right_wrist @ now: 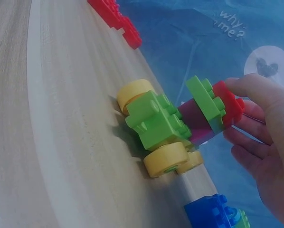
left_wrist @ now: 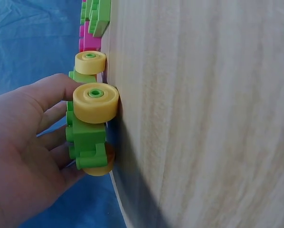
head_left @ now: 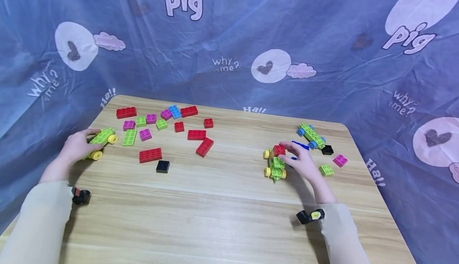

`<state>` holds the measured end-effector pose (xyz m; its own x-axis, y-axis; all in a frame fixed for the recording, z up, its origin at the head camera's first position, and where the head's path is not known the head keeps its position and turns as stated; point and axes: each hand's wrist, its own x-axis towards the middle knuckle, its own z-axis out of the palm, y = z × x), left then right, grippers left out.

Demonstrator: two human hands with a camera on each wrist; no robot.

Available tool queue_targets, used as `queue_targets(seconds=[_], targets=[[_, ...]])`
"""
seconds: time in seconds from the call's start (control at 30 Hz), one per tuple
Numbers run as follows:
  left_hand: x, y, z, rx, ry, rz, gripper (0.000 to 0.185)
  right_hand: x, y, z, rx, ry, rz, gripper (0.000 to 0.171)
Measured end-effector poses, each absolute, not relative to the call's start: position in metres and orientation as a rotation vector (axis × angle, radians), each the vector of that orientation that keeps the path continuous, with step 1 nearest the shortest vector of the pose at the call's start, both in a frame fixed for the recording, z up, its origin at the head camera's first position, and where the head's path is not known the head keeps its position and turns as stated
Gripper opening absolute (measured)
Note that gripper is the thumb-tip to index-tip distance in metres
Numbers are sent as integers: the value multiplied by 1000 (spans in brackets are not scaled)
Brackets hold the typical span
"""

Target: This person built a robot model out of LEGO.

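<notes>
Green cars w/ yellow wheels sit at opposite sides of the table point(head_left: 229, 216). Left one point(head_left: 101, 140) is near the left edge — left hand point(head_left: 77, 146) grips it, fingers curled round its body. Right one point(head_left: 275, 163) is toward the right edge, red brick point(head_left: 279, 150) on top; right hand point(head_left: 305, 162) pinches that brick w/ fingertips. Loose bricks point(head_left: 168, 132) lie spread toward the far-left corner — red, green, pink, blue, black.
</notes>
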<state>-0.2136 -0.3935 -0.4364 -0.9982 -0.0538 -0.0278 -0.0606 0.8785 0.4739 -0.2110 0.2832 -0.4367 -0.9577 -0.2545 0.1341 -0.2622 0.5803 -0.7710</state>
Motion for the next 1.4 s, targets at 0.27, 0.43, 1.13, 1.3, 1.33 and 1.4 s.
queue_targets(seconds=[0.27,0.43,1.13,1.3,1.33,1.4], targets=[[-211,-383,-423,-109,3111,791,58,-206,280,-424,482,-2724,1319,44],[-213,-361,-406,-12,3198,821,60,-203,272,-411,459,-2700,1282,45],[-204,-197,-358,206,3028,1127,73,-183,189,-386,623,-2647,1258,48],[-199,-161,-366,283,2958,1134,74,-182,168,-399,701,-2608,1301,47],[-198,-154,-369,297,2939,1140,75,-182,164,-401,714,-2605,1311,47],[-194,-140,-373,325,2911,1137,74,-182,157,-405,720,-2621,1329,47]])
